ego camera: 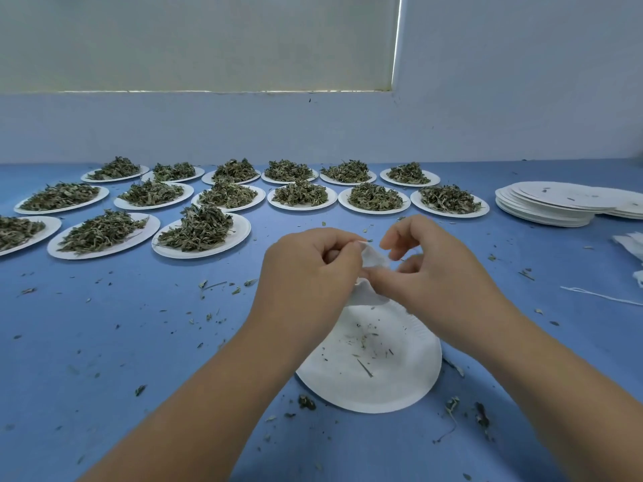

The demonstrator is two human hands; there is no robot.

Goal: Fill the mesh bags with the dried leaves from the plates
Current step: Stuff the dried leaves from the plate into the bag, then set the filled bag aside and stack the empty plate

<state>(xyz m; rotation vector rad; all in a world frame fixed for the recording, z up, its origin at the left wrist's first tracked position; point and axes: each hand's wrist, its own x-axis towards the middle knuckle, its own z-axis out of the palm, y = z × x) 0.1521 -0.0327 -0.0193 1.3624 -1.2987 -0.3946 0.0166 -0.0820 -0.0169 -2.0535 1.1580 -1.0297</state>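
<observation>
1. The left hand (306,269) is curled with its knuckles up, and its fingertips pinch the upper edge of a small white mesh bag (375,258); its bare forearm runs in from seven o'clock
2. The right hand (435,269) meets it from three o'clock, with the thumb and bent fingers pinching the same bag on the other side; its forearm comes in from five o'clock
3. The bag is thin, soft, crumpled fabric held between the two hands, and its lower part sags under the left palm; fingers hide its mouth, and what it holds cannot be made out
4. At six o'clock from the hands lies a near plate (382,377) of white paper, round with a crimped rim, bearing only crumbs and a stalk or two; the hands cover its far edge
5. From ten to one o'clock stand three rows of heaped plates (242,230), each piled with dried leaves (196,231), grey-green, twisted and stringy; the frame's left edge cuts the nearest row
6. At two o'clock sits a fanned stack of bare plates (542,213), cut off on the right
7. At three o'clock lie white fabric pieces (631,243), mostly out of frame, with a loose thread (598,299) just beside them
8. The table (139,325) is matte blue, strewn with leaf bits (306,401)
</observation>
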